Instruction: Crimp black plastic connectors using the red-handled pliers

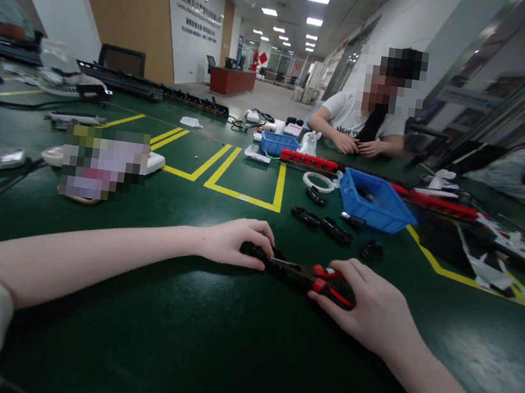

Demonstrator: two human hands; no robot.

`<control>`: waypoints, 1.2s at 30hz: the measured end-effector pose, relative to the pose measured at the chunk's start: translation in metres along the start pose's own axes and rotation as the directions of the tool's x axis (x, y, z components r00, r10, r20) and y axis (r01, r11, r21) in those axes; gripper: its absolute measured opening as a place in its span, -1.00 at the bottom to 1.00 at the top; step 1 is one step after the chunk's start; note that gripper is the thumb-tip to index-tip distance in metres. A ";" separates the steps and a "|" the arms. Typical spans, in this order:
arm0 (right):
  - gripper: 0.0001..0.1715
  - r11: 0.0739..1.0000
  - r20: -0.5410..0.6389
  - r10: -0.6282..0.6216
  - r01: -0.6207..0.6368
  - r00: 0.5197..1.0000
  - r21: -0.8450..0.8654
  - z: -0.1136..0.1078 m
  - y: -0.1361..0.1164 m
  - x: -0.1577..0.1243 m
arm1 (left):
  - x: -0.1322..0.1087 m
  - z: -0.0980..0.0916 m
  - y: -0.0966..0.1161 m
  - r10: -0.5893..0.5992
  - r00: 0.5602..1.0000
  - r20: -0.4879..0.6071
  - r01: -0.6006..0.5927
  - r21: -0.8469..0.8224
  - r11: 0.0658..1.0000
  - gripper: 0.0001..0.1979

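Note:
My left hand (241,243) is closed around a small black part (255,251) just above the green table, its fingers covering much of it. My right hand (369,301) grips needle-nose pliers (323,284) by their red and black handles. The plier jaws point left and reach the black part beside my left fingertips; whether they pinch it I cannot tell. Several similar black parts (335,230) lie on the table beyond the pliers.
Behind the black parts stand a blue bin (375,202) and a white ring-shaped roll (318,182). A phone (101,169) lies to the left. Across the table sits a person (362,122), near a long red strip (308,160) and a smaller blue bin (279,143).

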State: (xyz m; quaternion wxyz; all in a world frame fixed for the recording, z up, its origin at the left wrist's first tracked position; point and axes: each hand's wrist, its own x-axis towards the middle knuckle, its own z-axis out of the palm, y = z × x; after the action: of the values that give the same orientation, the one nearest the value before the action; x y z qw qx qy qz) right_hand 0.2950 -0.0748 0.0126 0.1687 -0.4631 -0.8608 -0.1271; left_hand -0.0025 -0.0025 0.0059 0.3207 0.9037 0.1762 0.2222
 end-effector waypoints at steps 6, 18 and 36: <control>-0.46 1.000 0.000 0.000 0.000 1.000 0.002 -0.001 -0.002 0.000 | 0.000 0.000 0.000 -0.006 1.000 -0.004 0.006 -0.007 1.000 -0.84; -0.49 0.999 -0.024 -0.035 0.036 0.999 0.018 -0.002 0.004 0.001 | 0.001 -0.002 0.001 -0.047 0.999 0.003 0.047 -0.037 0.998 -0.85; -0.49 0.998 -0.006 -0.061 0.061 0.998 0.006 -0.003 0.006 0.001 | 0.000 -0.001 0.001 -0.021 1.000 0.021 0.021 -0.032 0.999 -0.83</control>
State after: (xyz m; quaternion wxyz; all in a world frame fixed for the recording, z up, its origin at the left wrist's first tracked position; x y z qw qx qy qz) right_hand 0.2999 -0.0722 0.0163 0.1685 -0.4358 -0.8744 -0.1311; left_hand -0.0028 -0.0030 0.0068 0.3394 0.8987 0.1787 0.2126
